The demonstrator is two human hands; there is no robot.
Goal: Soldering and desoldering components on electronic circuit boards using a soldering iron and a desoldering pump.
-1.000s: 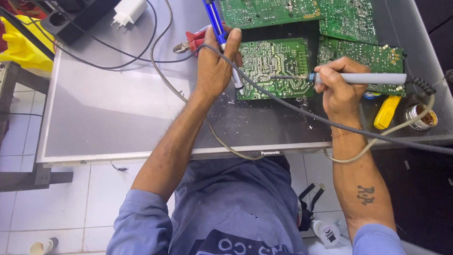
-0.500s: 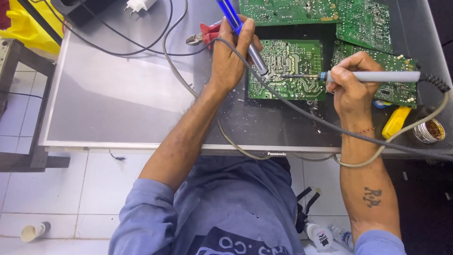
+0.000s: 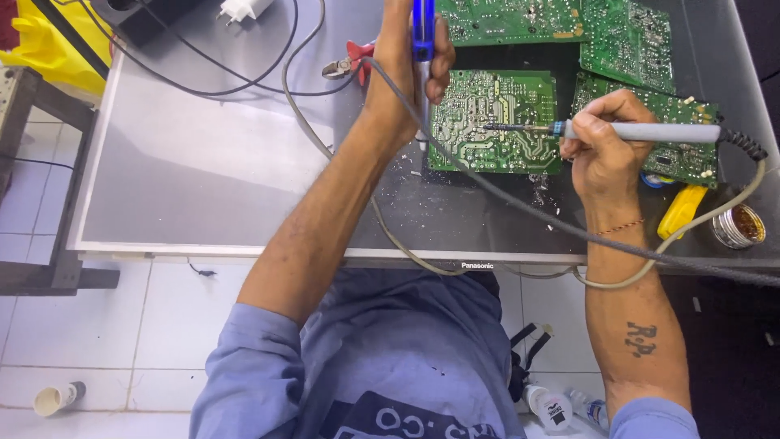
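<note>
Hands work one circuit board (image 3: 496, 122) — right hand (image 3: 605, 146) holding soldering iron (image 3: 642, 131).

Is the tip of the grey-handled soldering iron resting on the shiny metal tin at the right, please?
No, the soldering iron in the right hand points its tip at the middle green circuit board, well apart from the tin.

head cam | looks steeply down from above | close over flat panel (image 3: 203, 179) | one view only
</note>
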